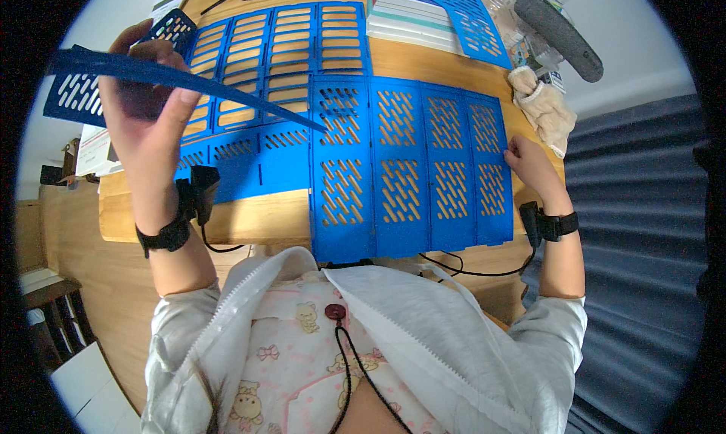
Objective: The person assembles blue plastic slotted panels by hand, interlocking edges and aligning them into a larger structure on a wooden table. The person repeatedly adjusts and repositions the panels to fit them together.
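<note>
My left hand [144, 135] is raised over the left side of the table, thumb and fingers closed around a thin blue plastic panel [234, 95]. This panel is tilted and seen nearly edge-on, its right end above the flat panel below. Flat on the table lies a large blue slotted panel [370, 199] made of several joined strips with slanted slots. My right hand [535, 168], fingers curled, is closed at that panel's right edge; its fingertips are partly hidden. Left of it, another blue panel with rectangular openings [265, 71] lies partly beneath the held one.
Stacked books [416, 22] stand at the back, with a blue slotted piece [480, 29] leaning over them. A beige cloth [541, 109] and a grey case [560, 37] are at the far right. Dark curtains [635, 230] hang beside the wooden table [257, 218]. Cables run from both wrist straps.
</note>
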Demonstrator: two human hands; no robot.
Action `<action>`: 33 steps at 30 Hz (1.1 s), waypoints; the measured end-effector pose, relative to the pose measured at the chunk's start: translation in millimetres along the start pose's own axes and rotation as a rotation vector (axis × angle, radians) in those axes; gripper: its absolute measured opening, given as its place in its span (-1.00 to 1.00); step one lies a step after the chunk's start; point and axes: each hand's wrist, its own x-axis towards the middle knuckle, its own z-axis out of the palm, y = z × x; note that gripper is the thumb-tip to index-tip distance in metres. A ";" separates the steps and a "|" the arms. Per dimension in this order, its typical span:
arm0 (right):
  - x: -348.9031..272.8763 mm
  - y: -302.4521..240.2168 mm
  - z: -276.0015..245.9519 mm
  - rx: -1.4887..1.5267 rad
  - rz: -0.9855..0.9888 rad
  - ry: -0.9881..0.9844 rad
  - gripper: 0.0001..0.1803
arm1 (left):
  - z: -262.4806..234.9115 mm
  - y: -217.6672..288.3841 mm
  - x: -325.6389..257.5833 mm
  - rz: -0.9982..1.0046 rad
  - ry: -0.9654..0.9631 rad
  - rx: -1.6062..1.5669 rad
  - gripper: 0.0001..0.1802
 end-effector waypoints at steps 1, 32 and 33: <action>-0.4 2.0 0.5 0.003 -0.012 0.009 -0.79 | -0.2 0.0 -0.2 0.007 -0.005 -0.004 -0.24; -7.7 91.6 0.1 -0.160 0.246 0.109 -0.69 | 6.7 -15.1 -1.4 -0.027 -0.070 -0.023 -0.19; -6.5 90.9 0.8 -0.171 0.257 0.111 -0.69 | 7.0 -14.9 -0.2 -0.020 -0.080 -0.031 -0.18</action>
